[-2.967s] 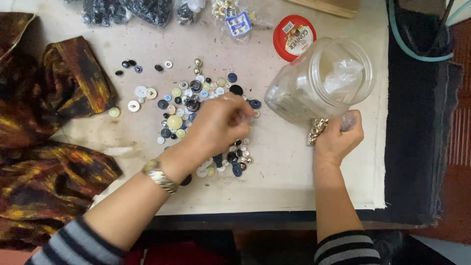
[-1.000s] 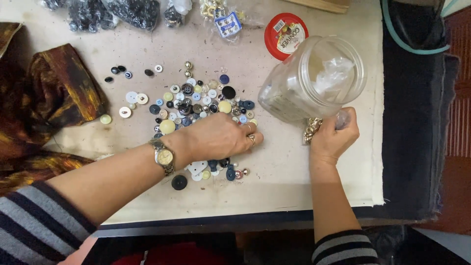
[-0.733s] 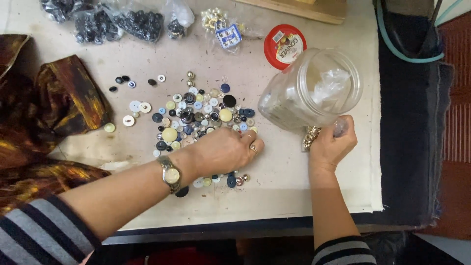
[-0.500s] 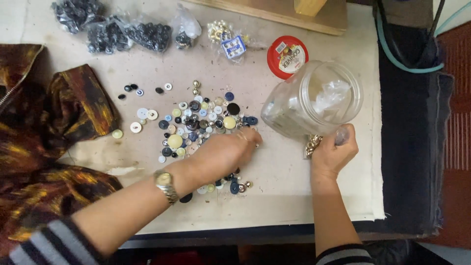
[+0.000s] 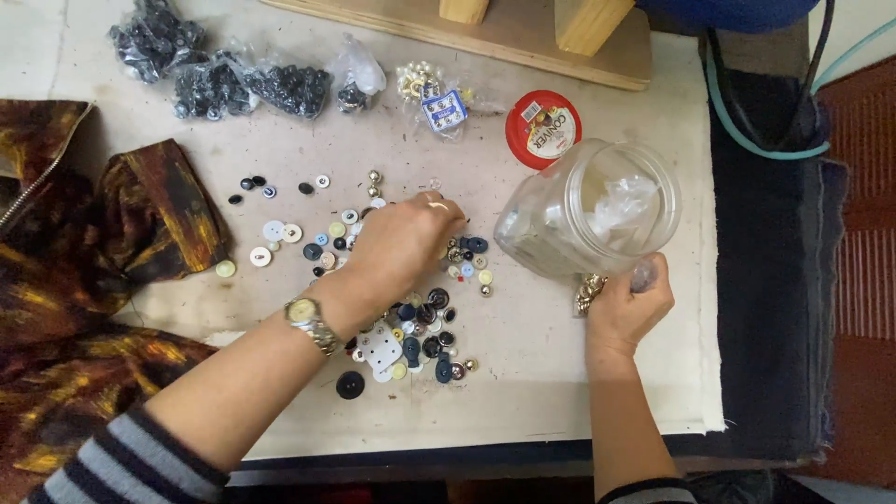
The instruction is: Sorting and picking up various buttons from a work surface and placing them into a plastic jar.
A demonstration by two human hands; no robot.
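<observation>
My left hand (image 5: pixel 401 247) lies palm down on a scattered pile of buttons (image 5: pixel 420 322) of mixed colours, fingers curled over its far edge; what is under the fingers is hidden. A gold wristwatch (image 5: pixel 311 322) sits on that wrist. My right hand (image 5: pixel 627 308) is closed in a fist around a small clear packet (image 5: pixel 644 275), with a gold metal cluster (image 5: pixel 588 291) beside the thumb. This fist touches the lower edge of a tilted clear glass jar (image 5: pixel 588 219), which has crumpled plastic inside.
A red round lid (image 5: pixel 543 128) lies beyond the jar. Bags of dark buttons (image 5: pixel 233 79) and a packet of gold studs (image 5: pixel 434 98) lie at the back. Brown patterned fabric (image 5: pixel 84 280) covers the left. A wooden stand (image 5: pixel 523 33) and dark cloth (image 5: pixel 775 280) border the table.
My left hand has slid from the near side of the button pile to its far side. My right hand has stayed against the jar.
</observation>
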